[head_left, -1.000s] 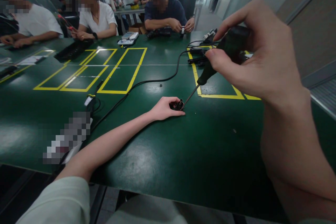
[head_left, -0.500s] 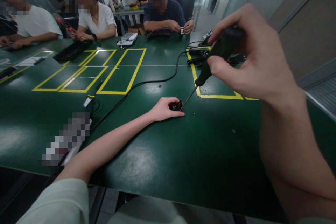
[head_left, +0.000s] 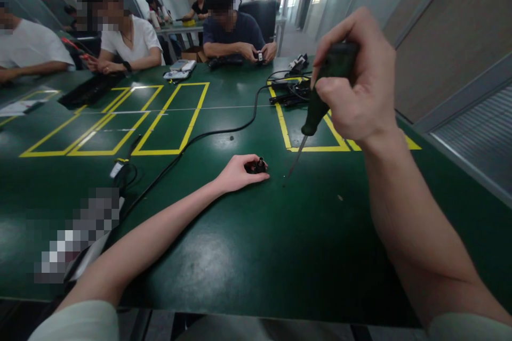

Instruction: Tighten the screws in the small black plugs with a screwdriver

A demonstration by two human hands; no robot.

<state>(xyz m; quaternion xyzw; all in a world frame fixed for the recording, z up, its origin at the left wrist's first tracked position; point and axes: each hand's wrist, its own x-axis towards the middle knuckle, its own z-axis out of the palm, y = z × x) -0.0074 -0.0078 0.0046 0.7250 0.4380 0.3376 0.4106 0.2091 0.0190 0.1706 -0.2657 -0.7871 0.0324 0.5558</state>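
Note:
My left hand (head_left: pixel 239 175) rests on the green table (head_left: pixel 256 256), thumb and fingers closed around a small dark part (head_left: pixel 260 164) with a short metal barrel sticking up. What kind of part it is, I cannot make out. Raised above the tabletop, my right hand (head_left: pixel 358 85) grips the thick dark handle of a screwdriver (head_left: pixel 318 112). Its thin shaft slants down to the left, and the tip is close to the table, a little right of my left hand and apart from the dark part. A tiny speck lies by the tip.
A black cable (head_left: pixel 224 132) runs across the table towards a cluster of black devices (head_left: pixel 290 90) at the back. Yellow tape outlines (head_left: pixel 162 152) mark the surface. A blurred-out long object (head_left: pixel 82 234) lies at left. Several people sit opposite, one person (head_left: pixel 236 37) handling a small white item.
The screwdriver tip has moved away from the dark part and down to the tabletop on its right. My left hand still holds the part. The whole view has shifted slightly to the right.

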